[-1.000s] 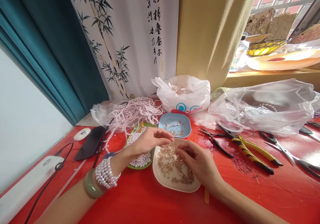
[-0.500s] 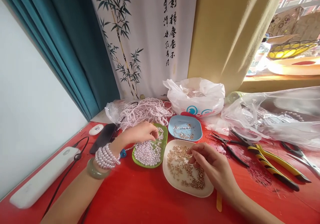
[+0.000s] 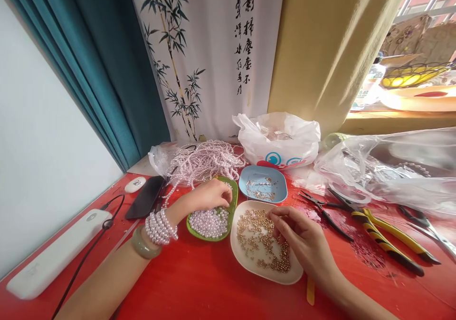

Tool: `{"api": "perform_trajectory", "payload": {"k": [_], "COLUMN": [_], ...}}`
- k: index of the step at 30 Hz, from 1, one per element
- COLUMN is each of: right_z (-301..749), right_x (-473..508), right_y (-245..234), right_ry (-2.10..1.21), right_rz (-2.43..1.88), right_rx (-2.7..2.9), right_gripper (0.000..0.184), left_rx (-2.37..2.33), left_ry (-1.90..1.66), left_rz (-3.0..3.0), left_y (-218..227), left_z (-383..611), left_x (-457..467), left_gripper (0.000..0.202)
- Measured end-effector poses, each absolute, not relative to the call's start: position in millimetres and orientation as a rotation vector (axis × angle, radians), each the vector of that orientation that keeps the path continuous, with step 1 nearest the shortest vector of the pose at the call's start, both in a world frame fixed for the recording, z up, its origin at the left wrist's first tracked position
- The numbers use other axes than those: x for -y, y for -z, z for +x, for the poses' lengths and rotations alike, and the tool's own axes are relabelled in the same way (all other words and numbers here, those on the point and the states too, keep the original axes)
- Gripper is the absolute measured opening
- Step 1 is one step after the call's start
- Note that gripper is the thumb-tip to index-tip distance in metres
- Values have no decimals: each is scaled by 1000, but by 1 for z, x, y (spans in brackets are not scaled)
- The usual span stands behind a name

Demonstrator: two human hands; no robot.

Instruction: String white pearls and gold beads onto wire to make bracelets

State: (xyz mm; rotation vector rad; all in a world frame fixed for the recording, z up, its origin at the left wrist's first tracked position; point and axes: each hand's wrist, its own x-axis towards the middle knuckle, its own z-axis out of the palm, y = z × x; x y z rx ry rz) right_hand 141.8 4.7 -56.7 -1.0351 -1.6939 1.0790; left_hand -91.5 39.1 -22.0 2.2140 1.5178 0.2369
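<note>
From my head camera, my left hand (image 3: 210,195) sits at the far end of the green dish (image 3: 207,238), fingers curled and the tips gathered down among the loose pearls (image 3: 210,222); I cannot tell whether one is caught between them. My right hand (image 3: 302,240) rests over the near right part of the white dish (image 3: 264,276), thumb and forefinger drawn together in a pinch just above the gold beads (image 3: 257,237); whatever they pinch is too small to make out. No strung length shows between my hands, and both dishes look well filled, so I judge that little has been drawn from them and nearly all the beads remain loose. Pearl bracelets (image 3: 160,227) and a green bangle (image 3: 141,245) sit on my left wrist. Just beyond my hands lies a blue dish (image 3: 281,192) with small metal bits, and beyond my left hand a heap of pearl strands (image 3: 203,160), unbroken as far as I can see. To the right of my right hand, apart from it, lie black pliers (image 3: 325,211) and yellow-handled pliers (image 3: 388,244), untouched on the red table (image 3: 199,282).
</note>
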Motion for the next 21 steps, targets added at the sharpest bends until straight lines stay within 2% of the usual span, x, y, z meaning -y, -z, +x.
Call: {"api": "perform_trajectory", "payload": {"k": [5,9,12,16,21], "right_z": [143,143,142,141,139], "right_x": [-5,-5,-4,-4,-3], "right_y": [60,62,61,59,58], "right_ry": [-1109,-1064,-944,-781,-860], "right_rz": [-1034,-1018,-981,-960,-1062], "right_rx": [1696,1707,1731,1818,1798], "right_gripper": [22,20,16,16,14], "left_rx": [-1546,-1619,-1427,-1113,-1068], "left_ry": [-293,-552,-790,-926,-971], "left_rz": [2192,2045,1773,1347,1115], "left_y": [20,19,19,24,35], "left_z": [-93,-86,-67,-37,-25], "left_x": [-39,-38,-31,-16,-9], "left_gripper": [10,10,12,19,22]}}
